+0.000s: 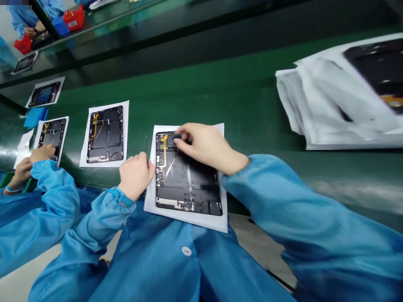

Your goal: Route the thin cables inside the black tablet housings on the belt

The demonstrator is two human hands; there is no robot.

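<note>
While the left hand (136,174) curls round a slim rod (146,144), the right hand (204,147) pinches a dark piece (177,136) above an opened tablet (201,184)

Laid flat at the centre of the frame, the opened tablet is a thin rectangle with rounded corners, its inner face mostly matt black. An orange ribbon strip (165,153) runs along its left side, a silvery strip (189,180) crosses its middle, and small pale metal parts sit along the bottom edge. Beneath it lies a white sheet (204,220), smooth and crisp-edged, on the glossy green table (252,105).

The right hand reaches in from the right, over the tablet's upper part, its thumb and fingers closed on the dark piece near the ribbon strip. That piece seems smooth and rounded, though the fingers hide too much of it to be sure. The left hand is a closed fist just left of the tablet, overlapping the sheet's left edge; the thin, straight rod points up from it.

Left of centre, a second tablet (107,138) rests on its own sheet. Toward the right edge, soft, creased white wrapping (317,105) is heaped in layers under a glossy dark panel (374,63). At the far left, a co-worker's hand (43,153) lies over another tablet (58,128).
</note>
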